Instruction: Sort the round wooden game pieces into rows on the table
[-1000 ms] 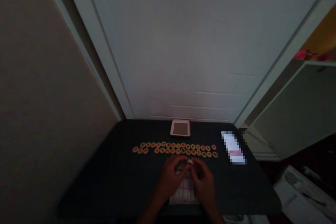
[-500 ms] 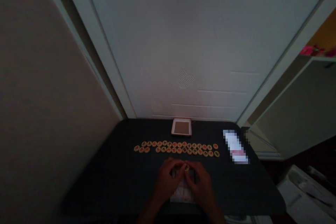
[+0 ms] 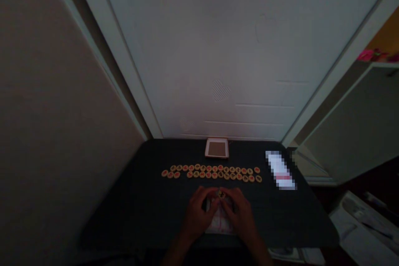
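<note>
A round Chinese chess piece (image 3: pixel 221 194) with a dark character is pinched between the fingertips of both hands, near the table's front. My left hand (image 3: pixel 201 210) closes on its left side, and my right hand (image 3: pixel 238 210) on its right. Under the hands lies a pale sheet with reddish lines (image 3: pixel 220 220), partly covered by them; whether it is paper or cloth I cannot tell. Beyond the hands, several more Chinese chess pieces (image 3: pixel 215 175) lie in two long rows, some marked red and some dark.
A shallow pale-rimmed box (image 3: pixel 207 149) sits at the back of the dark table (image 3: pixel 137 208), by the white panel (image 3: pixel 187 50). On the right lies a blurred-out bright phone-like thing (image 3: pixel 277 164). White items (image 3: pixel 358 224) are lower down, past the right edge.
Both hands stay together on the piece, whose marked face now shows more plainly. The view has shifted slightly; the rows of pieces look unchanged.
</note>
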`<act>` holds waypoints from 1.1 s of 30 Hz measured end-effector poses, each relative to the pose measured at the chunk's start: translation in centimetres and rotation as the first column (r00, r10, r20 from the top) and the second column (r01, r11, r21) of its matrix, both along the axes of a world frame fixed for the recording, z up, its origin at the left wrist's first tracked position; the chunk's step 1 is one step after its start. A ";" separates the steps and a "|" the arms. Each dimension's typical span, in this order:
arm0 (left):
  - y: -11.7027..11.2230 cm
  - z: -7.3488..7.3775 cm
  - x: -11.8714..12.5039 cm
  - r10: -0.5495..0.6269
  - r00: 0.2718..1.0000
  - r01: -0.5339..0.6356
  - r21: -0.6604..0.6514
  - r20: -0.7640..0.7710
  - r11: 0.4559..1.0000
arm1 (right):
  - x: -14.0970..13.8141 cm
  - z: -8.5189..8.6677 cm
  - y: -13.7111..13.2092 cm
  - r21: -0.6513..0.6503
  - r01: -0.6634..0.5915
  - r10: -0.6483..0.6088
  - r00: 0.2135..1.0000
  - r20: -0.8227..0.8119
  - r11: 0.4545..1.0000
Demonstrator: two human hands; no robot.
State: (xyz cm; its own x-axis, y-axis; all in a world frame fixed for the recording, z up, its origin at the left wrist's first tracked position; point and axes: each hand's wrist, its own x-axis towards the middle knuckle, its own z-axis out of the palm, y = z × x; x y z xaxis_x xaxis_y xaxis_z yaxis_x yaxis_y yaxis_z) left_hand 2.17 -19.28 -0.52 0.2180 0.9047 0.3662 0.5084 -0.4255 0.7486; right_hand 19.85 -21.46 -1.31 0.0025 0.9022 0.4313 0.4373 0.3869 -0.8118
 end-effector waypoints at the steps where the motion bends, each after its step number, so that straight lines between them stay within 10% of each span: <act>1: 0.0 0.0 0.0 -0.005 1.000 0.005 -0.012 0.008 1.000 | 0.1 0.0 0.0 0.002 -0.029 0.029 1.000 0.009 1.000; 33: 0.4 -0.8 0.1 -0.035 0.999 0.037 -0.037 0.036 0.999 | 0.2 -0.5 0.1 -0.008 -0.153 0.153 0.988 0.027 0.988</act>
State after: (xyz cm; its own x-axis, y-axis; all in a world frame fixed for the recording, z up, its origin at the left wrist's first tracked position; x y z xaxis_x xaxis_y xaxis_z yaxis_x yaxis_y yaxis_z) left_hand 2.29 -18.84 -1.32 0.2380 0.9097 0.3403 0.4659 -0.4143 0.7818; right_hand 20.08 -21.34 -1.80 -0.1478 0.8934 0.4244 0.3955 0.4467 -0.8025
